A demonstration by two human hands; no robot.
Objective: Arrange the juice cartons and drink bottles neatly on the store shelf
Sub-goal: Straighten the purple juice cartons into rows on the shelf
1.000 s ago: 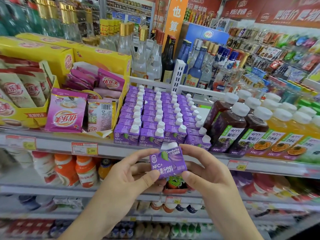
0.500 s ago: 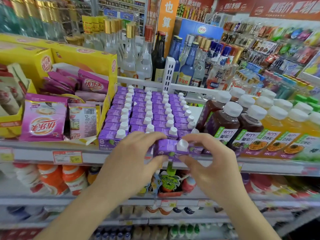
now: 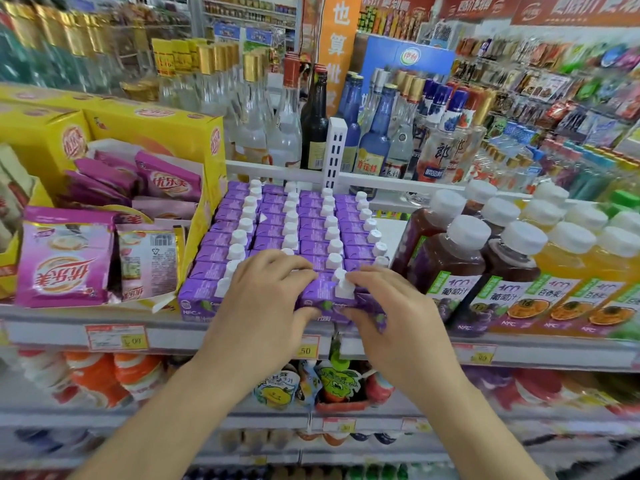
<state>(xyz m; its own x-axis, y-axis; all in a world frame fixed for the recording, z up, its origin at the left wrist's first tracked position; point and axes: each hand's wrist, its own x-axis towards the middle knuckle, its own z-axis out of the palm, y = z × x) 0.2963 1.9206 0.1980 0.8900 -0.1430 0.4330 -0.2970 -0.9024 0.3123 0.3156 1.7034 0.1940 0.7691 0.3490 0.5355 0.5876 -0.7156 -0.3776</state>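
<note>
Purple juice carton (image 3: 323,301) sits at the front edge of the shelf (image 3: 221,332), third row from the left in a block of like cartons (image 3: 294,223), four rows deep toward the back rail. White cap up. Front face reads "NFC+" on the neighbouring carton; the rest of the print is partly covered by fingers and too soft to read.

Left hand (image 3: 266,299) grips the carton from its left side, thumb on the front face, fingers curled over the tops of the cartons behind. Right hand (image 3: 391,306) grips it from the right, fingertips at the white cap, thumb on the front lower corner. Both forearms run out of the bottom of the view.

Right of the cartons: dark grape juice bottles (image 3: 446,271) with white caps, labels showing "100" and "NFC"; next to them orange juice bottles (image 3: 571,271), same label layout. Farther right is blurred.

Left of the cartons: yellow display box (image 3: 180,133) holding pink sachets (image 3: 65,261) with Chinese lettering.

Price tags (image 3: 116,337) on the shelf lip; one under the hands shows "50", the others smeared. Behind the rail stand glass liquor bottles (image 3: 374,133), labels mostly unreadable. Lower shelves are out of focus.
</note>
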